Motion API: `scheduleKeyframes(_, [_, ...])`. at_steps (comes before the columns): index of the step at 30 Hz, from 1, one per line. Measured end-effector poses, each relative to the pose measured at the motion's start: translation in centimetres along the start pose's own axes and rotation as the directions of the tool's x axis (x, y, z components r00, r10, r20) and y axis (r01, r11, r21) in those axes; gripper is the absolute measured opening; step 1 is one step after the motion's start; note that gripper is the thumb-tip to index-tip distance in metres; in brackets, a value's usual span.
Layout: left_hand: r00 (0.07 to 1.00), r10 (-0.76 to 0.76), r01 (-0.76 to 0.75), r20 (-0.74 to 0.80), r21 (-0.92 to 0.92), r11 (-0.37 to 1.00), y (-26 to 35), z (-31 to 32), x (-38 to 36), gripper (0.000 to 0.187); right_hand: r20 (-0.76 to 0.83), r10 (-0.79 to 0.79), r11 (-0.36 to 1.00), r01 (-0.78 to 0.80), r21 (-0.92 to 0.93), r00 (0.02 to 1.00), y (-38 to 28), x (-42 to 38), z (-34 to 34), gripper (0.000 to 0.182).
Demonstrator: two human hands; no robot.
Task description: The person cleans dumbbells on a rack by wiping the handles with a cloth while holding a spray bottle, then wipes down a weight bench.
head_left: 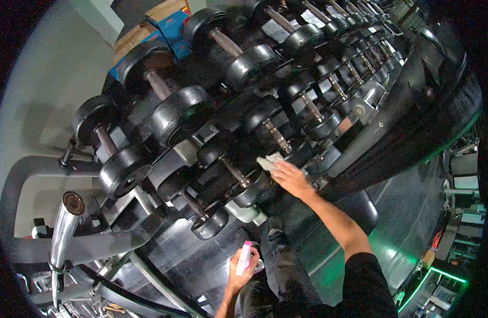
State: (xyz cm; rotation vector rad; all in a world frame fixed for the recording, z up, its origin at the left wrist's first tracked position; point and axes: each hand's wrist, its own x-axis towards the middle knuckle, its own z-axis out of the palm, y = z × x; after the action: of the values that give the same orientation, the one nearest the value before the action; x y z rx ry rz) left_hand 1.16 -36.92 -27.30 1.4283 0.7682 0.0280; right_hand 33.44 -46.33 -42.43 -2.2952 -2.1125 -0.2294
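My right hand [293, 179] is closed on a pale folded cloth [269, 161], reaching over the lower row of the rack. Its cloth sits by the near end of a black dumbbell with a worn metal handle [276, 133]. To its left lies another black dumbbell [234, 170] of the same row. Lower down, in front of my legs, my left hand [236, 271] is wrapped round a spray bottle with a white and pink head [246, 258]. The bottle's body is mostly hidden by the fingers.
Larger dumbbells [181, 114] fill the upper row. Blue boxes [172, 32] stand behind the rack. At left a machine frame with a chrome post [65, 228] stands close by. The dark floor [329, 238] runs under my feet, and a long black padded shape [413, 111] is at right.
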Motion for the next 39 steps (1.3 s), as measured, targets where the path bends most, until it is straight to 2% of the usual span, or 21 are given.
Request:
scheduleKeyframes(3, [0.998,-0.06,0.061,0.023,-0.038,0.997,-0.4,0.1,0.3,0.012,-0.224,0.522,0.851,-0.487,0.195,0.823,-0.6,-2.6,-2.9,0.032])
scheduleKeyframes(4, [0.998,-0.056,0.057,0.031,-0.037,0.998,-0.1,0.2,0.5,0.012,-0.226,0.526,0.849,-0.493,0.189,0.82,-1.3,-2.9,-2.4,0.032])
scheduleKeyframes(5, [0.997,-0.065,0.066,0.029,-0.052,0.996,0.3,0.4,0.6,0.012,-0.302,0.756,0.65,-0.615,0.446,0.58,-2.3,-3.0,-1.8,0.032])
scheduleKeyframes(6, [0.997,-0.076,0.077,0.026,-0.065,0.995,0.3,0.4,0.7,0.012,-0.28,0.918,0.396,-0.612,0.685,0.281,-3.5,-3.4,-0.5,0.032])
scheduleKeyframes(7, [0.997,-0.076,0.078,0.029,-0.06,0.995,0.2,0.5,0.7,0.012,-0.073,0.99,0.128,-0.574,0.809,0.119,-4.7,-5.3,4.6,0.031])
scheduleKeyframes(8, [0.996,-0.085,0.088,0.037,-0.073,0.993,0.0,0.5,0.7,0.013,-0.069,0.991,0.122,-0.571,0.812,0.114,-4.9,-5.5,7.9,0.031])
scheduleKeyframes(10, [0.994,-0.101,0.104,0.041,-0.076,0.992,-0.3,0.5,0.6,0.013,0.422,0.83,-0.461,-0.022,0.887,-0.365,-5.4,-5.1,11.1,0.026])
scheduleKeyframes(11, [0.996,-0.069,0.071,0.056,-0.049,0.996,-0.3,0.4,0.7,0.013,0.727,0.686,-0.632,0.464,0.621,-0.038,-5.4,-6.0,11.4,0.025])
scheduleKeyframes(13, [0.994,-0.058,0.059,0.088,-0.006,0.998,-0.1,0.2,0.7,0.014,0.718,0.598,-0.715,0.641,0.278,0.356,-5.1,-6.6,15.2,0.021])
scheduleKeyframes(14, [0.994,-0.061,0.061,0.095,-0.001,0.998,-0.1,0.2,0.7,0.014,0.741,0.528,-0.744,0.646,0.169,0.414,-4.8,-6.0,16.2,0.021])
scheduleKeyframes(19, [0.994,-0.047,0.044,0.096,0.034,0.998,-0.1,0.4,1.1,0.014,0.868,0.408,-0.725,0.679,0.119,0.283,-4.6,-1.4,17.2,0.032])
scheduleKeyframes(22, [0.993,-0.041,0.033,0.114,0.068,0.997,0.2,0.4,1.1,0.013,0.835,0.263,-0.673,0.712,-0.201,0.484,-4.7,-2.2,14.1,0.027])
scheduleKeyframes(26, [0.992,-0.003,-0.007,0.127,0.08,0.997,1.4,0.2,1.4,0.014,0.777,0.615,-0.639,0.661,0.393,0.133,-4.1,-1.8,2.1,0.013])
scheduleKeyframes(28, [0.995,0.024,-0.027,0.101,0.029,0.999,0.9,0.3,1.7,0.013,0.638,0.608,-0.772,0.54,0.336,0.472,-2.3,-4.3,0.8,0.013])
scheduleKeyframes(29, [0.995,0.024,-0.027,0.099,0.025,0.999,1.0,0.3,1.9,0.013,0.752,0.588,-0.776,0.467,0.424,0.296,-2.4,-4.2,-1.0,0.014])
scheduleKeyframes(32, [0.995,-0.053,0.058,0.089,-0.057,0.997,1.7,0.5,1.9,0.012,0.672,0.724,-0.622,0.567,0.541,0.153,-3.0,-5.3,-2.6,0.032])
scheduleKeyframes(33, [0.994,-0.078,0.085,0.073,-0.109,0.99,1.9,0.7,1.8,0.011,0.595,0.781,-0.59,0.535,0.605,0.188,-3.4,-6.2,-1.4,0.043])
scheduleKeyframes(36, [0.997,-0.041,0.049,0.068,-0.119,0.992,1.3,1.0,2.0,0.011,0.732,0.639,-0.699,0.576,0.424,0.236,-3.5,-6.5,3.4,0.041])
scheduleKeyframes(37, [0.997,0.018,-0.013,0.076,-0.072,0.997,1.0,1.0,2.1,0.01,0.466,0.574,-0.799,0.586,0.136,0.673,-3.3,-9.0,9.5,0.035])
scheduleKeyframes(38, [0.997,0.018,-0.013,0.069,-0.069,0.998,1.2,1.1,2.2,0.01,0.832,0.486,-0.7,0.689,0.187,0.267,-2.8,-7.0,11.0,0.029])
scheduleKeyframes(39, [0.997,0.037,-0.033,0.069,-0.051,0.998,1.7,1.3,2.5,0.01,0.694,0.576,-0.71,0.685,0.163,0.432,-2.7,-6.9,13.1,0.027])
